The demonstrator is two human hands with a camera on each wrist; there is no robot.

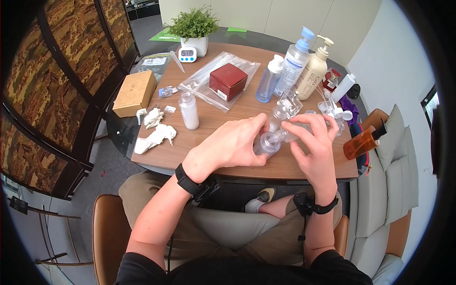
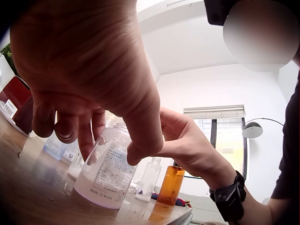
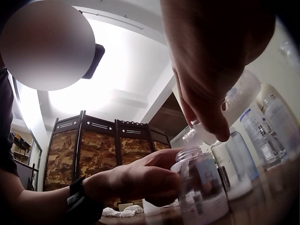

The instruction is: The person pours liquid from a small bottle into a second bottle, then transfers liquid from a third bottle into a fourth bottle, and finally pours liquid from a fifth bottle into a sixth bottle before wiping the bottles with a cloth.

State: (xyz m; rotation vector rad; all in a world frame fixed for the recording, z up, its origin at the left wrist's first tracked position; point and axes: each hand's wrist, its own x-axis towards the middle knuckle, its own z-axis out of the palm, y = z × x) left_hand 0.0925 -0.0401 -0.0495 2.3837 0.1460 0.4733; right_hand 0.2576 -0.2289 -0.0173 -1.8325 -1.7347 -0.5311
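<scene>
My left hand grips a clear open-mouthed bottle standing upright near the table's front edge. In the left wrist view, this bottle shows a printed label and cloudy contents low inside. The right hand holds another clear bottle between thumb and fingers. This second bottle is tilted in the right wrist view, its threaded neck just above the standing bottle's mouth. Whether liquid passes between them cannot be told. Directly behind the standing bottle is another clear bottle.
Left on the table are a white-filled bottle, crumpled tissues and a cardboard box. A dark red box lies on a plastic bag. Pump bottles stand behind the hands; an amber bottle is at the right edge.
</scene>
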